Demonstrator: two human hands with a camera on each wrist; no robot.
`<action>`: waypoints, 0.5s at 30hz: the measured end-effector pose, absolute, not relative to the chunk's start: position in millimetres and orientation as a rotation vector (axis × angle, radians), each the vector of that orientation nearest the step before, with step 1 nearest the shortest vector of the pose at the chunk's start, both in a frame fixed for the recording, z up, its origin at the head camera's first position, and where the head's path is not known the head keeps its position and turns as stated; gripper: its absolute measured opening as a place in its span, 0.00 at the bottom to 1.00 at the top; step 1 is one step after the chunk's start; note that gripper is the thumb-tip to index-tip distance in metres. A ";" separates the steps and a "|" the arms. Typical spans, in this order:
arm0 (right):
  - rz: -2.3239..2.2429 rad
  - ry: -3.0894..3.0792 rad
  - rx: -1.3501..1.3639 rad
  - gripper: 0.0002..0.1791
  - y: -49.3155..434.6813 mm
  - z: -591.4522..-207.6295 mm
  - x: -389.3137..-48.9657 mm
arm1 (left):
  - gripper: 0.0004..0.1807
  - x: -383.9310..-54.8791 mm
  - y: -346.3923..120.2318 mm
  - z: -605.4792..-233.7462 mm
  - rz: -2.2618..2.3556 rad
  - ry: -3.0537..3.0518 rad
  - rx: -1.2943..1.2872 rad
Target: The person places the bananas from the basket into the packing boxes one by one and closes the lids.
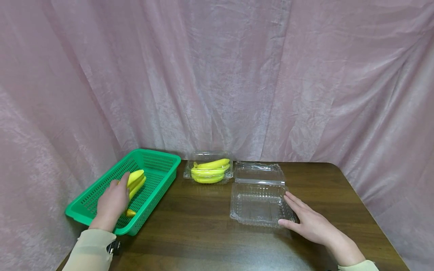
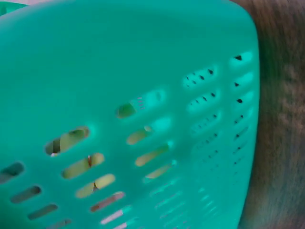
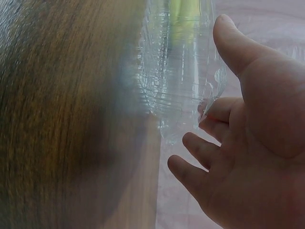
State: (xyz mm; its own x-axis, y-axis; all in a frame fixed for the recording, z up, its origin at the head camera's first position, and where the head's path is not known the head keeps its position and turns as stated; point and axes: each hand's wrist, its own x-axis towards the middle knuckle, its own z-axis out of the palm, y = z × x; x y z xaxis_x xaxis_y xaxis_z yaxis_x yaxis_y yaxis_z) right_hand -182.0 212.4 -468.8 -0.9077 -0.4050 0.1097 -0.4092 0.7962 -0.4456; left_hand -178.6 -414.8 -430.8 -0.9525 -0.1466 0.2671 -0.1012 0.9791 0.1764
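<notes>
My left grip (image 1: pixel 113 201) is curled around yellow bananas (image 1: pixel 136 184) in the green basket (image 1: pixel 152 203). My right grip (image 1: pixel 312 224) is spread out, by the side of the open clear box (image 1: pixel 256 207) on the brown counter (image 1: pixel 190 218).

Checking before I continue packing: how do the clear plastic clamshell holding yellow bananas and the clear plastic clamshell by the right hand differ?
The filled clamshell contains yellow bananas; the clamshell by the right hand shows nothing inside. The filled clamshell appears closed; the other lies open, its lid folded back. Both are clear plastic and rest on the brown wood-grain table.
</notes>
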 end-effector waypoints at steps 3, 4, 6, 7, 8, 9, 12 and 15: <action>0.743 -2.970 0.674 0.51 212.3 -468.8 -182.1 | 0.38 -179.3 -411.9 -428.9 -0.222 -2.808 0.170; 0.744 -2.969 0.676 0.51 212.2 -468.9 -182.2 | 0.39 -179.6 -411.5 -428.3 -0.218 -2.798 0.166; 0.742 -2.969 0.678 0.51 212.2 -469.2 -182.5 | 0.39 -180.4 -410.6 -426.9 -0.211 -2.778 0.160; 0.742 -2.969 0.678 0.51 212.3 -469.3 -182.7 | 0.39 -180.7 -410.2 -426.2 -0.209 -2.770 0.157; 0.742 -2.968 0.678 0.51 212.3 -469.4 -182.8 | 0.39 -181.4 -410.2 -425.7 -0.205 -2.763 0.157; 0.741 -2.969 0.677 0.51 212.4 -469.4 -182.9 | 0.39 -181.7 -409.7 -424.8 -0.204 -2.759 0.158; 0.742 -2.972 0.674 0.52 212.6 -469.3 -183.0 | 0.39 -182.7 -407.8 -421.5 -0.203 -2.751 0.161; 0.740 -2.973 0.674 0.52 212.9 -469.3 -183.1 | 0.39 -183.1 -403.8 -416.3 -0.213 -2.743 0.161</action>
State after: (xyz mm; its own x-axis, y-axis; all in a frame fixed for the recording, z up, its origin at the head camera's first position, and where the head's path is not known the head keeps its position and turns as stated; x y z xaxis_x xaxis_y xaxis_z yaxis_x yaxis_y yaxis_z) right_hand -183.1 212.9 -469.3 -0.9076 -0.4064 0.1055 -0.4084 0.7962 -0.4464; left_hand -183.1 -403.8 -416.3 -0.9201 -0.1409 0.3654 -0.0827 0.9819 0.1704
